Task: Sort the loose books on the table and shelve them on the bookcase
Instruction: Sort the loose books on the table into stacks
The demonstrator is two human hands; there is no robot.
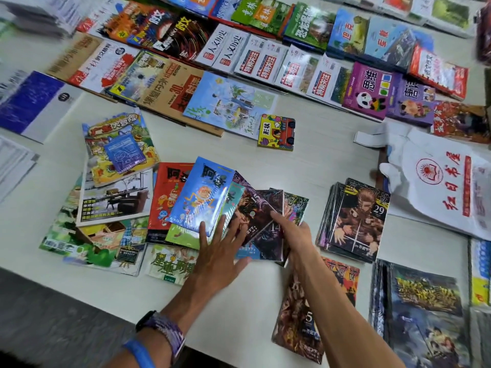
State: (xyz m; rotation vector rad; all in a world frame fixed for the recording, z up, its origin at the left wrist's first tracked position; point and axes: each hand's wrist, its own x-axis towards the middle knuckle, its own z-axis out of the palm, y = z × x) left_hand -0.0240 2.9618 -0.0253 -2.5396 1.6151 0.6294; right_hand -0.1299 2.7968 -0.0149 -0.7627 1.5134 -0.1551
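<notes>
A loose fan of books lies in the middle of the white table [318, 160]. My left hand [218, 251] rests flat, fingers spread, on the lower edge of a blue comic book [199, 192] that overlaps a red comic [167, 192]. My right hand [292, 229] touches the dark manga volumes [260, 208] numbered 14 and 15, its fingers on their covers. Whether it grips one I cannot tell. A neat stack topped by manga volume 29 [358, 219] sits to the right. Another manga, volume 5 [300, 320], lies under my right forearm. No bookcase is in view.
Rows of magazines and children's books [265, 62] cover the far side. A pile of picture books [114, 181] lies at the left, a small yellow board book [276, 132] in the middle, a white printed bag [438, 187] at right, dark large books [425, 314] at lower right.
</notes>
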